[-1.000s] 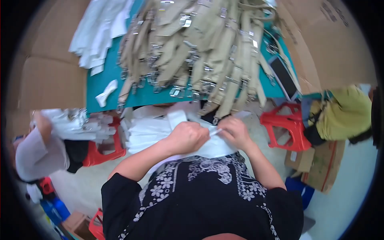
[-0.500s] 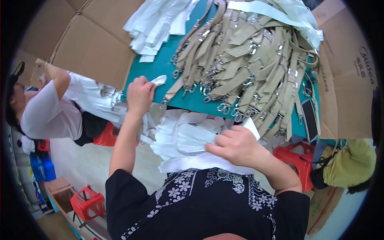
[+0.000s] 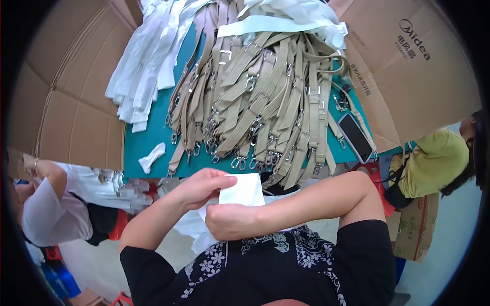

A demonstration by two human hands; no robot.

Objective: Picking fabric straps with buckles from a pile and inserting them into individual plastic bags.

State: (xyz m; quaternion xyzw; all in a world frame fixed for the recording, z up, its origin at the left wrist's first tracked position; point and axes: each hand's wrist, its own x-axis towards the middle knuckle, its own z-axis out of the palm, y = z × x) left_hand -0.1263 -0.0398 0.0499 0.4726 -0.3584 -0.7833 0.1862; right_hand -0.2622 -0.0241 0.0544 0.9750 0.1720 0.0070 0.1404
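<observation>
Pinching the flat white strip (image 3: pixel 244 190) just off the near edge of the teal table (image 3: pixel 134 153): left hand (image 3: pixel 204 186) has thumb clamped over upper left edge, no gap. Right hand (image 3: pixel 230 222) curled closed across its lower end, apparently gripping too, perhaps to steady it. Far side, beige straps (image 3: pixel 282 110) lie heaped, clasps (image 3: pixel 238 163) mostly facing near, presumably for easy reach.

The left hand (image 3: pixel 206 187) pinches just beyond the curled right hand (image 3: pixel 232 220), the right elbow (image 3: pixel 363 182) sharply bent outward
</observation>
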